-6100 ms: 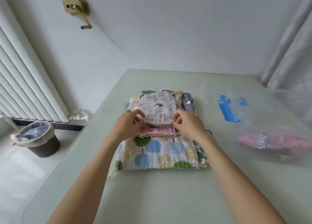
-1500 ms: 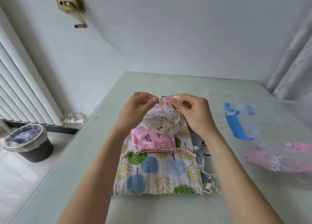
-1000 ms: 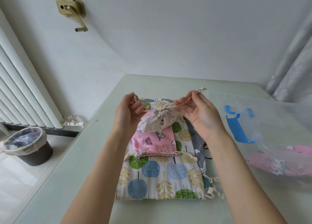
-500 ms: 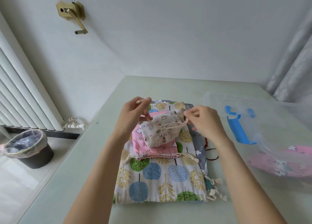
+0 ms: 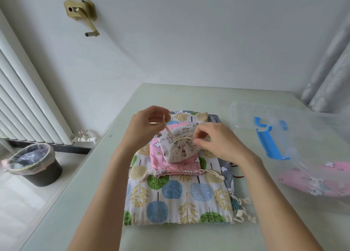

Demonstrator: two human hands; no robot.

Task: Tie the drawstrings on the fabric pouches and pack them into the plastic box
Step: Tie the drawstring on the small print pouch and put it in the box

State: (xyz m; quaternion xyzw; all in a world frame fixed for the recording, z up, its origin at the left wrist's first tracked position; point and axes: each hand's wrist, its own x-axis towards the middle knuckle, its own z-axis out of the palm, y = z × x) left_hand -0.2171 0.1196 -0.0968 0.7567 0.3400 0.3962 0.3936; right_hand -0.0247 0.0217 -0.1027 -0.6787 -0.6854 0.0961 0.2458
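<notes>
Pouches lie stacked on the table point(image 5: 189, 99) before you: a small cream pouch point(image 5: 177, 145) on a pink pouch point(image 5: 170, 160), on a large tree-print pouch point(image 5: 176, 194). Your left hand point(image 5: 146, 126) pinches the cream pouch's drawstring point(image 5: 167, 128), raised taut. Your right hand point(image 5: 216, 141) pinches at its gathered mouth. To your right, the clear plastic box point(image 5: 303, 129) holds another pink pouch point(image 5: 320, 178).

Single head cam, worn view.
Looked forward and down, close above both hands; table point(image 5: 189, 99) stretched beyond fingertips.
</notes>
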